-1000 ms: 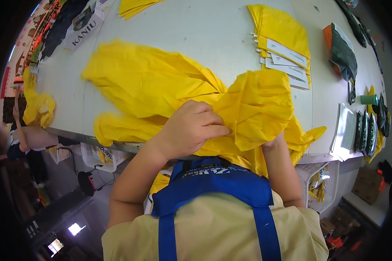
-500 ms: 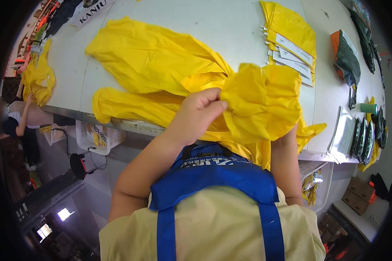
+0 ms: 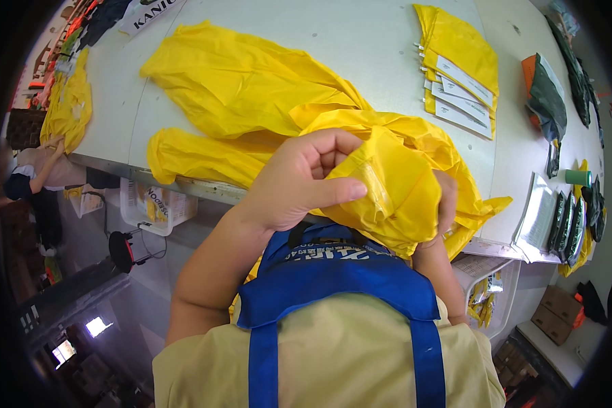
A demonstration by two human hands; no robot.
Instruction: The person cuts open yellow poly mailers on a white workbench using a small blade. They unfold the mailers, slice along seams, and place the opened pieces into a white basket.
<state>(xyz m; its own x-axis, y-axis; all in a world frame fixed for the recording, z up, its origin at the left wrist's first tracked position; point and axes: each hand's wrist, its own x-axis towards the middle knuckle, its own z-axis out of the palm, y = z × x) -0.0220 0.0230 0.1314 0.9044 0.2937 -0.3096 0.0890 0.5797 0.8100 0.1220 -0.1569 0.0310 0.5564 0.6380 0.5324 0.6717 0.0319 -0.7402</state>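
A thin, wrinkled yellow garment lies on the table's near edge, two long tube-shaped parts stretching left. My left hand grips a raised part of it, thumb in front and the other fingers curled behind the edge. A small pale translucent strip shows on the fabric beside that thumb. On the other side of the raised part, my right hand holds the cloth from behind. Most of its fingers are covered by the fabric. The rest of the garment bunches behind both hands.
Folded yellow pieces with white cards lie on the table at far right. Beyond are a dark green pouch, papers and a green roll. White bins hang below. Another person handles yellow cloth at left.
The raised part of the garment has turned and come lower and nearer, exposing the pale strip. My left thumb has spread away from the fingers; more of my right hand shows.
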